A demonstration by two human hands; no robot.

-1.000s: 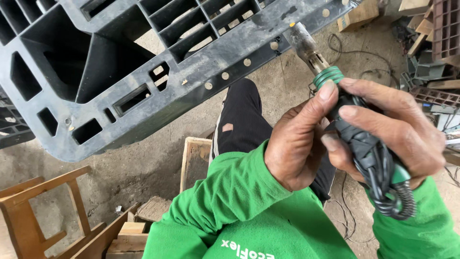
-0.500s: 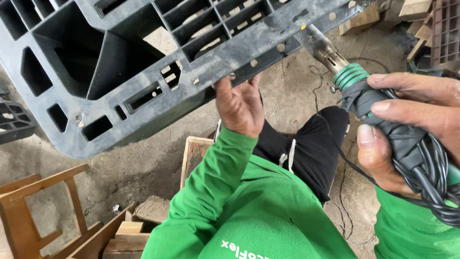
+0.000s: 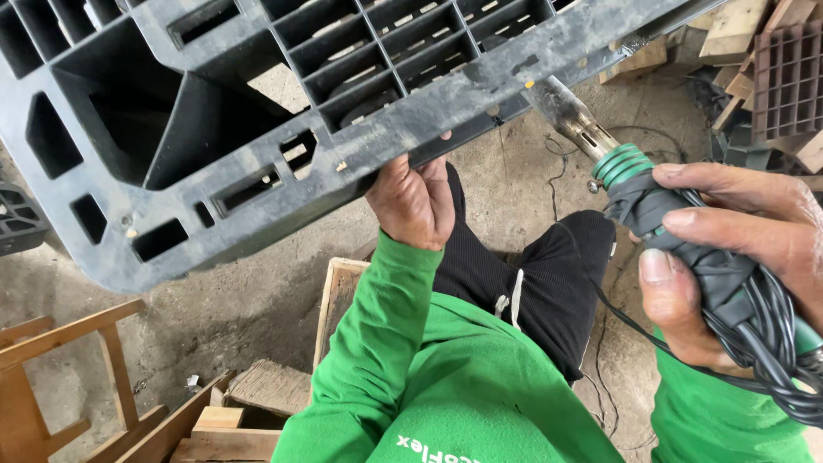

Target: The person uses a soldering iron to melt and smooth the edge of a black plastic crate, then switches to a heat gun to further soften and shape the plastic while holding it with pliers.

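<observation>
Tool: I have a heat gun (image 3: pixel 651 201) in my right hand (image 3: pixel 737 249). Its long axis runs on a slant from my fist at lower right up to the upper left.
Nozzle: the metal nozzle (image 3: pixel 566 111) points up and left, away from my fingers, and its tip sits right at the lower edge of the pallet (image 3: pixel 283 111). I cannot tell whether tip and plastic touch.
Collar: a green ribbed collar (image 3: pixel 621 163) sits just beyond my right fingertips, between them and the nozzle.
Right fingers: wrapped tight round the dark taped grip, thumb (image 3: pixel 664 291) underneath, the others over the top. The gun is fully clamped.
Cord: a black cord (image 3: pixel 771 343) is looped in coils round the rear of the grip, under and behind my right fingers, and a strand trails down past my knee.
Pallet: dark grey plastic, gridded, tilted so its long edge runs from lower left up to the upper right, above both sets of fingers.
Left hand (image 3: pixel 416 201): raised under the pallet's lower edge, fingers curled up against it. They press or grip the rim; how far they wrap behind it is hidden.
Spacing: the left fingers are on the same edge as the nozzle tip, to its left, near but apart.
Below: green sleeves, black trousers, a concrete floor (image 3: pixel 257 291) and wooden scraps (image 3: pixel 214 420) well under my fingers.
</observation>
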